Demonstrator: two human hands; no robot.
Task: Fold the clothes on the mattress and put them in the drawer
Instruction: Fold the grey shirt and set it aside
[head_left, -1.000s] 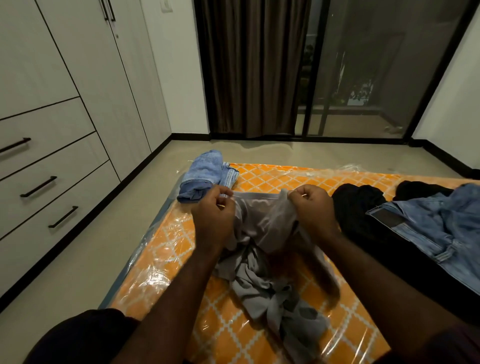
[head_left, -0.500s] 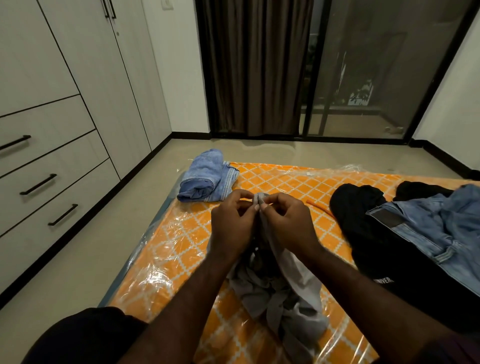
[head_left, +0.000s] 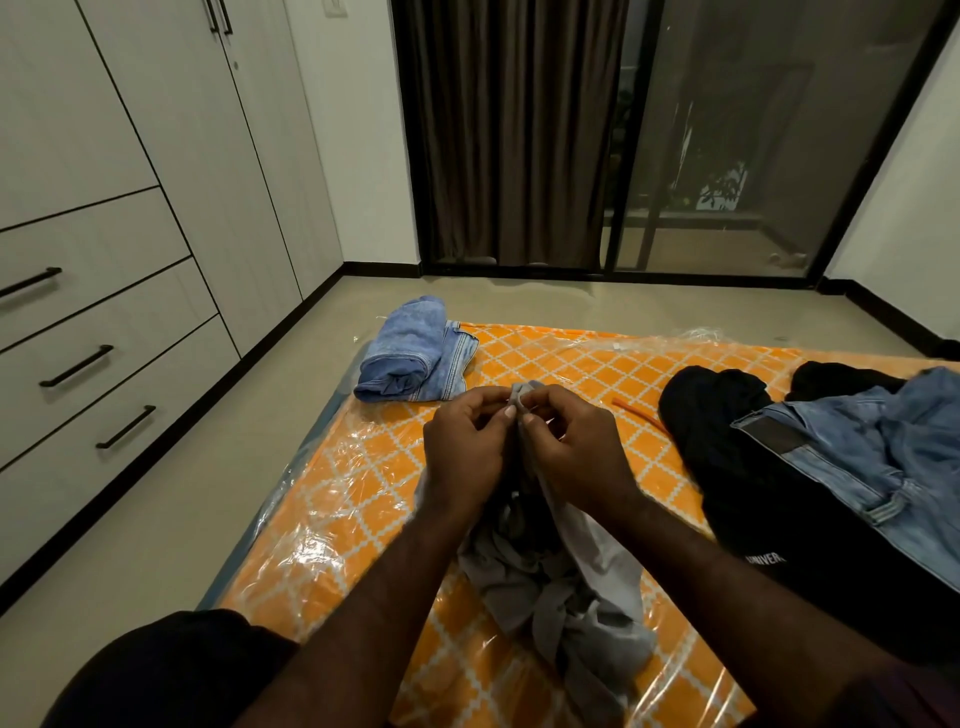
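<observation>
A crumpled grey garment (head_left: 561, 587) hangs from both hands over the orange patterned mattress (head_left: 363, 499), its lower part bunched on the plastic cover. My left hand (head_left: 465, 452) and my right hand (head_left: 574, 452) are pressed together, pinching the garment's top edge between the fingertips. Folded blue jeans (head_left: 415, 353) lie at the mattress's far left corner. A black garment (head_left: 769, 499) and loose blue jeans (head_left: 883, 457) are heaped on the right. The wardrobe's drawers (head_left: 98, 364) at the left are closed.
Beige floor (head_left: 156, 519) runs between the mattress and the wardrobe. A dark curtain (head_left: 514, 130) and glass sliding door (head_left: 727, 135) stand at the far wall. My dark-clothed knee (head_left: 171, 670) is at the bottom left.
My hands held the garment's top edge apart a second ago; they came together at the middle, doubling the edge, and have since stayed pinched there.
</observation>
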